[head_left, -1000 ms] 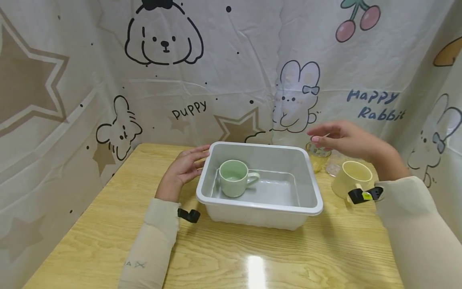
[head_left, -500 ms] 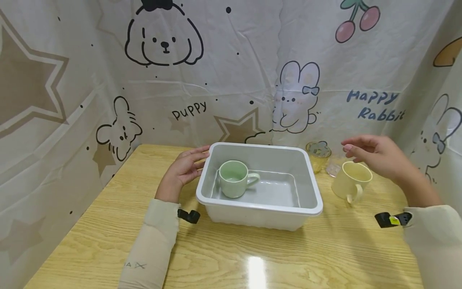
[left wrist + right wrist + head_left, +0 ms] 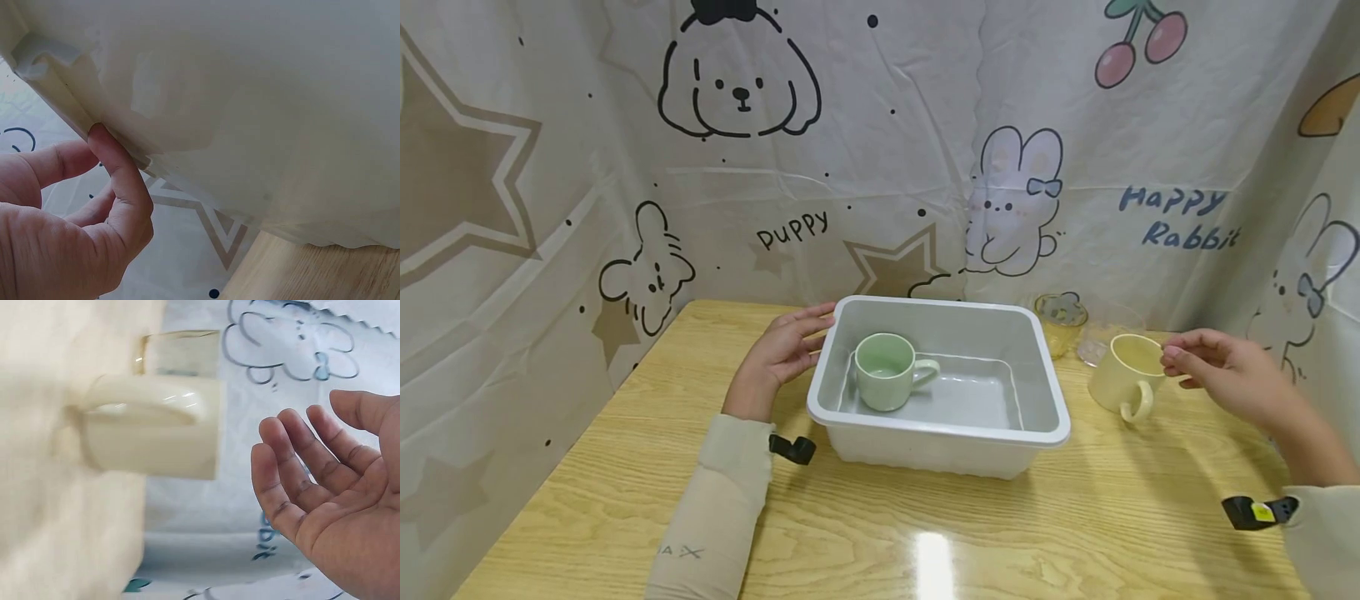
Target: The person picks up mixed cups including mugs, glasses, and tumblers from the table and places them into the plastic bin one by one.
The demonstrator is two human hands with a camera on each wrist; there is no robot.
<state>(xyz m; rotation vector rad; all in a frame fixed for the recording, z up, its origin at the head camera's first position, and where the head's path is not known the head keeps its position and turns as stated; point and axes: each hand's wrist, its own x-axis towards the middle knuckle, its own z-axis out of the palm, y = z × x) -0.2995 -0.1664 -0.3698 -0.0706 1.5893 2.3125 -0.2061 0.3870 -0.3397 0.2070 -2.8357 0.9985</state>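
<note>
My left hand [image 3: 784,350] rests its fingertips on the left rim of a light grey plastic tub [image 3: 936,454]. In the left wrist view, fingers [image 3: 122,181] of that hand touch the edge of the tub's outer wall [image 3: 250,125]. Inside the tub, toward its left, a pale green mug [image 3: 883,375] stands upright, handle to the right. Over at the right, my right hand [image 3: 1236,375] is in the air beside a yellow mug [image 3: 1123,375], holding nothing. Its fingers are loosely bent, apart from that mug [image 3: 156,428] in the right wrist view.
Behind the yellow mug stand an amber glass cup [image 3: 1060,329] and a clear glass [image 3: 1093,343], partly hidden. A printed curtain [image 3: 880,142] hangs along the back and sides of the wooden table [image 3: 850,533].
My right hand has moved right and down, from above the glass cups to the right side of the yellow mug. My left hand, the tub and the mugs have stayed put.
</note>
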